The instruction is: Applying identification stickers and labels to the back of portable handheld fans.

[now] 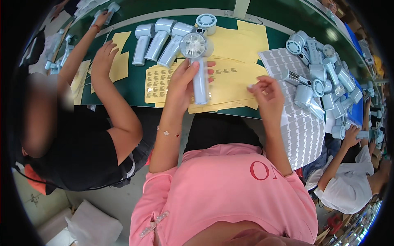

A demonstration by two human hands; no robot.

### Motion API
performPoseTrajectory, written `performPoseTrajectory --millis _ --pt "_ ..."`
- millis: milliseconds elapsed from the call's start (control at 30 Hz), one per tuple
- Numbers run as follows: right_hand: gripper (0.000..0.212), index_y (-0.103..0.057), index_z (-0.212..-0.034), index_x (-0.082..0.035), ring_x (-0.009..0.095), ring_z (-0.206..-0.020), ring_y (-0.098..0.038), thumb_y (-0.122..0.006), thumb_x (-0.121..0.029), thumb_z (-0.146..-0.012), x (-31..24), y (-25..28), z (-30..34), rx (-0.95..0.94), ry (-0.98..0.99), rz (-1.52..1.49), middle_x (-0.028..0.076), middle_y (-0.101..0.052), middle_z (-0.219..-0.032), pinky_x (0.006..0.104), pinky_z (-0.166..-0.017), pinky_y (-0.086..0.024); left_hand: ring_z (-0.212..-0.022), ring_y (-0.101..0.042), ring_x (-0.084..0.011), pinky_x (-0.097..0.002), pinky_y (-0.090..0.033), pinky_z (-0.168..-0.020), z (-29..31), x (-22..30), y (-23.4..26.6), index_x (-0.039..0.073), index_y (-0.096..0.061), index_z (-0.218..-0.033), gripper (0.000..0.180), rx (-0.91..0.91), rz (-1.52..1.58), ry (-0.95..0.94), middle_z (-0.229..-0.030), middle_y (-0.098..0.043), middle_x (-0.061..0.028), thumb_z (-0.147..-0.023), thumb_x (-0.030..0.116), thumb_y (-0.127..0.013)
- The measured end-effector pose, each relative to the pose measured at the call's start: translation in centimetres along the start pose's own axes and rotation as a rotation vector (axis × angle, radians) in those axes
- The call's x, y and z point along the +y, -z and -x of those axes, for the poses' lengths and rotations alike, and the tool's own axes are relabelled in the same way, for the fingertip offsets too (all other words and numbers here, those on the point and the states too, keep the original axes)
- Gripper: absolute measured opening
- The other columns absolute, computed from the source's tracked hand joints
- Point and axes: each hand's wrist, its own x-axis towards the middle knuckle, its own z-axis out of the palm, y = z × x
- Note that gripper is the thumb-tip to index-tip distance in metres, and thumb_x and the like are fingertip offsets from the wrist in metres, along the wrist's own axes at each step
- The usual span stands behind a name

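While the left hand [182, 80] grasps it by the handle, thumb along the near face and fingers wrapped behind, one pale-blue handheld fan [200, 84] stands out above the middle of the table: smooth moulded plastic, round head at the far end with whitish blades radiating from a hub, straight slim handle pointing near. Right hand [269, 96]: raised to the right of the fan and apart from it, fingers curled, thumb and fingertips pinching a small whitish piece [250, 86], its material too small to tell. Beneath both, yellow paper sheets [242, 69], flat, matt and overlapping, the left part of the top one carrying rows of tiny dark-marked labels. To the left, a row of three fans [142, 47], same pale-blue plastic, drum-shaped heads far and tapered handles near, set side by side on the dark-green tabletop [133, 84]. Far centre, one fan head [206, 21], circular, with a spoked, slotted face. To the right, a grey sticker sheet [301, 137], thin and pale, patterned with repeated outlined shapes; on its far right part, a jumbled heap of fans [318, 73], cylinders and handles crossing at many angles, some with openwork grilles.
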Motion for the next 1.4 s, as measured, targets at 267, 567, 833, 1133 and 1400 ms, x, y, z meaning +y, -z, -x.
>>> performPoseTrajectory --millis 267,567,833,1133,1400 --pt "0.025 -0.053 -0.098 -0.001 0.004 -0.059 -0.047 -0.063 0.0 -0.075 1.4 -1.6 -5.9 -0.03 0.021 0.2 0.001 -0.055 -0.071 0.0169 -0.053 -0.04 -0.064 -0.057 -0.0147 -0.0249 -0.051 -0.058 -4.1 -2.8 -2.1 -0.005 -0.021 -0.133 0.068 -0.014 -0.14 0.158 -0.091 -0.061 -0.0146 -0.088 0.039 -0.05" --pt "0.029 -0.052 -0.099 -0.006 0.013 -0.055 -0.053 -0.064 -0.006 -0.073 1.2 -3.1 -6.2 -0.083 -0.004 0.605 0.003 -0.059 -0.069 0.0268 -0.052 -0.041 -0.071 -0.061 -0.0196 -0.0279 -0.05 -0.058 -4.0 -3.1 -3.0 -0.002 -0.019 -0.135 0.068 0.03 -0.729 0.09 -0.089 -0.062 -0.0155 -0.088 0.038 -0.048" --pt "0.027 -0.05 -0.098 -0.006 0.013 -0.051 -0.05 -0.064 -0.005 -0.075 0.6 -3.2 -3.7 -0.052 0.108 0.533 0.004 -0.058 -0.07 0.0263 -0.05 -0.04 -0.079 -0.061 -0.0321 -0.0353 -0.045 -0.072 -4.3 -2.4 -3.6 -0.001 -0.029 -0.128 0.06 0.035 -1.076 0.028 -0.084 -0.062 -0.0177 -0.088 0.042 -0.044" --pt "0.021 -0.054 -0.094 -0.004 0.013 -0.057 -0.054 -0.064 -0.003 -0.076 0.8 -0.8 -1.1 -0.157 0.216 0.415 0.007 -0.058 -0.074 0.0235 -0.053 -0.044 -0.075 -0.06 -0.0377 -0.0397 -0.046 -0.07 -4.2 -3.6 -2.8 -0.003 -0.027 -0.126 0.058 0.015 -0.865 -0.03 -0.079 -0.061 -0.0207 -0.089 0.039 -0.043" --pt "0.019 -0.053 -0.094 -0.001 0.015 -0.062 -0.058 -0.062 -0.002 -0.078 -0.8 0.2 0.3 -0.244 0.347 0.519 0.008 -0.059 -0.079 0.0242 -0.055 -0.046 -0.069 -0.062 -0.0194 -0.0275 -0.052 -0.059 -4.2 -3.5 -2.1 -0.001 -0.026 -0.128 0.055 -0.003 -0.541 0.063 -0.097 -0.06 -0.0154 -0.091 0.036 -0.044"
